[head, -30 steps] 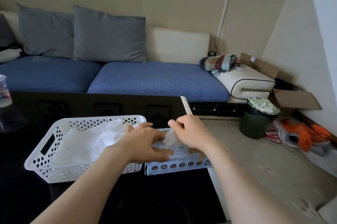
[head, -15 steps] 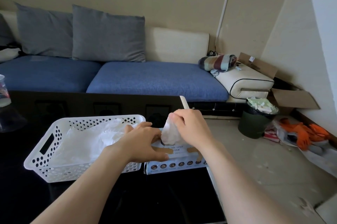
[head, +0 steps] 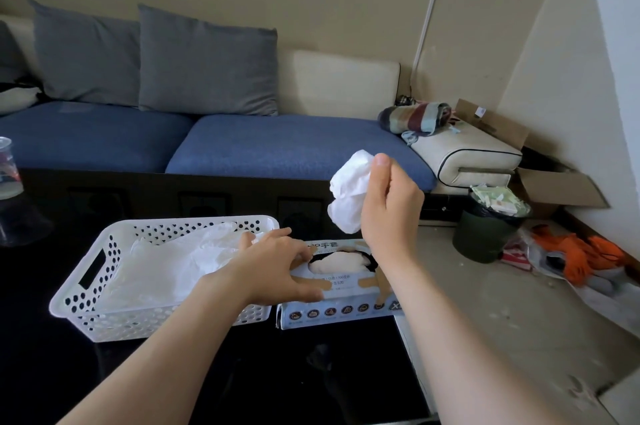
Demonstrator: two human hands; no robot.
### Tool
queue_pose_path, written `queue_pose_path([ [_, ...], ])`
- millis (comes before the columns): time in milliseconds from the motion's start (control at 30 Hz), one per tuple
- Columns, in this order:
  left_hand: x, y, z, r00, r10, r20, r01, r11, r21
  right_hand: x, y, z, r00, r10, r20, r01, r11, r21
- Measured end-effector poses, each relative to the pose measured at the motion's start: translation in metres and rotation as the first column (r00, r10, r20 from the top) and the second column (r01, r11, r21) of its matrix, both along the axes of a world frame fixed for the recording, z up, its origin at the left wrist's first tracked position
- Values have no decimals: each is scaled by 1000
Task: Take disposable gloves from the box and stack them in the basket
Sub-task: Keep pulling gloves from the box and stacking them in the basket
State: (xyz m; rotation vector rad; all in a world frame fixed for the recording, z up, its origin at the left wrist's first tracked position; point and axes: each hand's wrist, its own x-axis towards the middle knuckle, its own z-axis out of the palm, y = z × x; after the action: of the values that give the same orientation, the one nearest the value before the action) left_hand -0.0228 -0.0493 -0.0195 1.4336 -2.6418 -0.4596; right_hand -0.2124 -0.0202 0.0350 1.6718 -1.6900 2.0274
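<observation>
Glove (head: 348, 196), crumpled, hangs pinched in right hand (head: 391, 216) above the box (head: 339, 312), while left hand (head: 273, 268) presses flat, fingers spread, on the box top, likely steadying it, with the basket (head: 104, 320) just left.

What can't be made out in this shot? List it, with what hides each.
Head view only:
- Glove box: the left part of its top is under the left hand; its small print is blurred.
- Glove: bunched, shape unclear; the right hand hides the fingers pinching it.
- Basket: near right corner is behind the left forearm.
- Cup: cut off by the left edge.
</observation>
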Motion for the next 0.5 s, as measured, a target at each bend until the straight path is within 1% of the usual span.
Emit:
queue_pose_path([
  [67, -3, 4, 5, 997, 31, -66, -35, 998, -61, 2, 2, 4, 1000, -15, 27, 14, 1000, 23],
  [167, -6, 9, 16, 962, 77, -262, -128, 975, -184, 5, 4, 4, 993, -1, 115, -17, 987, 157],
  [267, -5, 15, 27, 882, 83, -464, -162, 978, -132, 8, 5, 4, 971, -43, 236, -41, 939, 341],
  [333, -3, 19, 31, 842, 57, -536, -143, 982, -121, 9, 5, 4, 936, -82, 343, -75, 904, 421],
  [400, -3, 22, 33, 828, 3, -561, -107, 982, -153, 12, 6, 6, 875, -103, 472, -172, 847, 504],
  [433, -4, 23, 33, 816, -26, -577, -92, 980, -175, 12, 7, 7, 825, -102, 555, -246, 821, 516],
  [500, -5, 21, 32, 776, -56, -628, -92, 975, -201, 13, 6, 7, 698, -93, 710, -390, 783, 485],
])
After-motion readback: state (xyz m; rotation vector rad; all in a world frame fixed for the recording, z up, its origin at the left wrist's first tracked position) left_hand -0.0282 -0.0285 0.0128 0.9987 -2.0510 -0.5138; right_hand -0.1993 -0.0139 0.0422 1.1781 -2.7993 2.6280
